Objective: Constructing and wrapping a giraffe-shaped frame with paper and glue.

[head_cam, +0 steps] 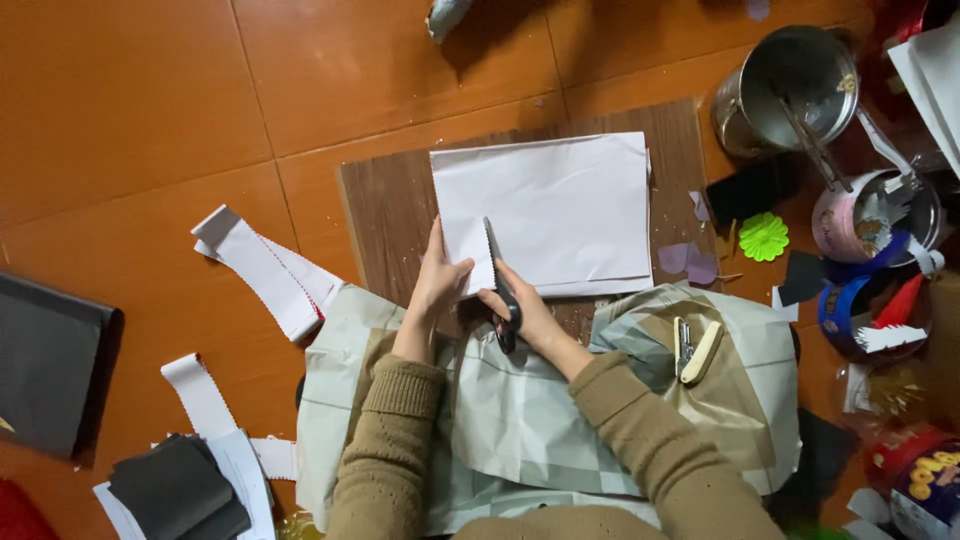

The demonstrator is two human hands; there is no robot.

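Floor (130, 90): orange-brown tiles, lying under everything.

Checked cloth (520, 420): pale grey-and-tan, lying spread over the person's lap, carrying a stapler (683, 345) and a cream-coloured tool (703, 352) side by side at its right.

Wooden board (385, 215): dark brown, lying flat on the floor ahead of the lap.

White paper (560, 205): a stack of sheets resting on the board, its near left part being cut.

Steel pot (790, 85): standing at upper right, utensils leaning inside.

Dark sheets (45, 360): lying at far left; a further dark pile (175, 490) sitting at lower left.

Paper strips (265, 270): white, zigzag-edged, lying left of the board; another strip (198, 395) lying nearer.

Left hand (438, 285): fingers lying close together, pressing down the paper's left edge.

Right hand (525, 310): fingers curling closed through the handles of the scissors (498, 275), whose blades are pointing away into the paper, just beside the left hand.

Green flower cutout (764, 236): lying right of the board.
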